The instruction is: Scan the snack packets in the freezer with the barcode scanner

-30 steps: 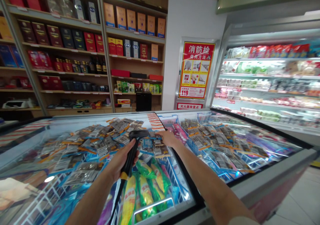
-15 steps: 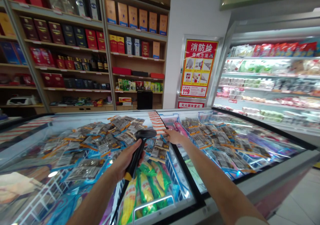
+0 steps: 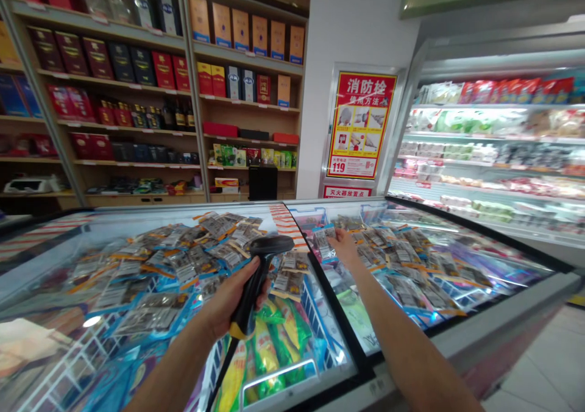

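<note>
The right hand (image 3: 343, 245) holds a small packet (image 3: 323, 244) by its right side, over the right part of the freezer (image 3: 461, 342), just past the dark bar (image 3: 339, 305) and near the right pile of packets (image 3: 404, 247). The thumb and fingers seem to be brought together on this side with only a narrow gap, as for a thin thing; the fingers behind are not clear to see. I judge the packet to be light and soft, with a smooth skin that may slip a little — so a flat pinch near the edge should suit it, without pressing hard on the contents. Whether the packet touches the glass under it, I cannot tell. The left hand (image 3: 231, 305) is closed around the handle of a black scanner (image 3: 256, 278), thumb lying along the upper side and fingertips coming around the far side. The scanner looks stiff and rather heavier at its head, so the handle is the proper place to hold; its cord (image 3: 223, 366) hangs down over the bags of corn (image 3: 269, 348), and the left pile of packets (image 3: 183, 255) lies beside it.
</note>
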### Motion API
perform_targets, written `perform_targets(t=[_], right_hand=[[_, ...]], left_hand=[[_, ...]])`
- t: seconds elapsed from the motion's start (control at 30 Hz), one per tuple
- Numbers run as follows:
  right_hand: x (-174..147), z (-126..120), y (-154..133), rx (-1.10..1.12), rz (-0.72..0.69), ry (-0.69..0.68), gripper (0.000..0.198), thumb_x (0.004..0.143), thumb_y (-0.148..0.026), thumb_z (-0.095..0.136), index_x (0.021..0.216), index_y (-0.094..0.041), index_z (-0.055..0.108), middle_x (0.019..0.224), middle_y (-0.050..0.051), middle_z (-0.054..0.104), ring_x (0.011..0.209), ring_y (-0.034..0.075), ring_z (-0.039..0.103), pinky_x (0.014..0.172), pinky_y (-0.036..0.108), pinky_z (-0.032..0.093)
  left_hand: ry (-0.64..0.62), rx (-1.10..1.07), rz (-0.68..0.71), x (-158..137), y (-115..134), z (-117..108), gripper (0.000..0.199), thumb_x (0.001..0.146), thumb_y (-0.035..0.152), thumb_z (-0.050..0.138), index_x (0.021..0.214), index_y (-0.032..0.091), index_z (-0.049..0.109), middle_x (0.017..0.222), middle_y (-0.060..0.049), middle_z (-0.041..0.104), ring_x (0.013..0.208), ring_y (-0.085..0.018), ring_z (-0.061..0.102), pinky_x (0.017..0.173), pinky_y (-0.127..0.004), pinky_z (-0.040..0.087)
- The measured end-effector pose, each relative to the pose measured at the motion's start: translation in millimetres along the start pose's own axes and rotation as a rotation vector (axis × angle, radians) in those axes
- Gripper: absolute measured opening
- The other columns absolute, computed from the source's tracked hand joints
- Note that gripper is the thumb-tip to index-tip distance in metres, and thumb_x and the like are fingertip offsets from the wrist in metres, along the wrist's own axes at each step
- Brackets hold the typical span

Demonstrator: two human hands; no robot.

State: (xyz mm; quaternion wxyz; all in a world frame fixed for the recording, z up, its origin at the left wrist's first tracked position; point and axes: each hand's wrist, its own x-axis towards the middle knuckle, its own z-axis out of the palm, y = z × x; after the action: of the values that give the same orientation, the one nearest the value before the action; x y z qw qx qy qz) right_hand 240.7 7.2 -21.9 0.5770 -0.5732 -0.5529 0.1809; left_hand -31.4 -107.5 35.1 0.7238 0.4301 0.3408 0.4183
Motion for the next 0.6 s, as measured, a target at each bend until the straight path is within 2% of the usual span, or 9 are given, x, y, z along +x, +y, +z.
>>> perform_targets(t=[0.17, 0.37, 0.6], right_hand=[[0.9, 3.4, 1.5, 0.066, 0.000, 0.021, 0.026, 0.062, -0.024, 0.050, 0.086, -0.016, 0.051, 0.085, 0.005, 0.063, 0.080, 0.018, 0.059, 0.073, 0.032, 0.044], [-1.9, 2.2, -2.8, 0.030, 0.009, 0.043, 0.028, 0.061, -0.024, 0.049, 0.088, -0.015, 0.050, 0.084, 0.005, 0.063, 0.079, 0.018, 0.058, 0.073, 0.031, 0.044], [-4.9, -0.3, -5.4, -0.017, -0.107, 0.088, 0.029, 0.062, -0.024, 0.049, 0.089, -0.015, 0.050, 0.088, 0.006, 0.062, 0.084, 0.018, 0.057, 0.078, 0.033, 0.041]], left_hand=[[-0.050, -0.039, -0.008, -2.7, 0.5, 2.9, 0.031, 0.071, 0.044, 0.049, 0.081, 0.014, 0.051, 0.053, 0.001, 0.051, 0.038, -0.007, 0.044, 0.037, -0.018, 0.033], [-0.049, -0.051, -0.027, -0.5, -1.6, 2.3, 0.030, 0.070, 0.042, 0.051, 0.081, 0.014, 0.052, 0.054, 0.001, 0.051, 0.039, -0.007, 0.044, 0.038, -0.018, 0.034], [-0.030, -0.078, -0.064, 1.6, -2.7, 1.3, 0.030, 0.073, 0.043, 0.047, 0.081, 0.014, 0.053, 0.053, 0.001, 0.050, 0.038, -0.006, 0.043, 0.036, -0.018, 0.033]])
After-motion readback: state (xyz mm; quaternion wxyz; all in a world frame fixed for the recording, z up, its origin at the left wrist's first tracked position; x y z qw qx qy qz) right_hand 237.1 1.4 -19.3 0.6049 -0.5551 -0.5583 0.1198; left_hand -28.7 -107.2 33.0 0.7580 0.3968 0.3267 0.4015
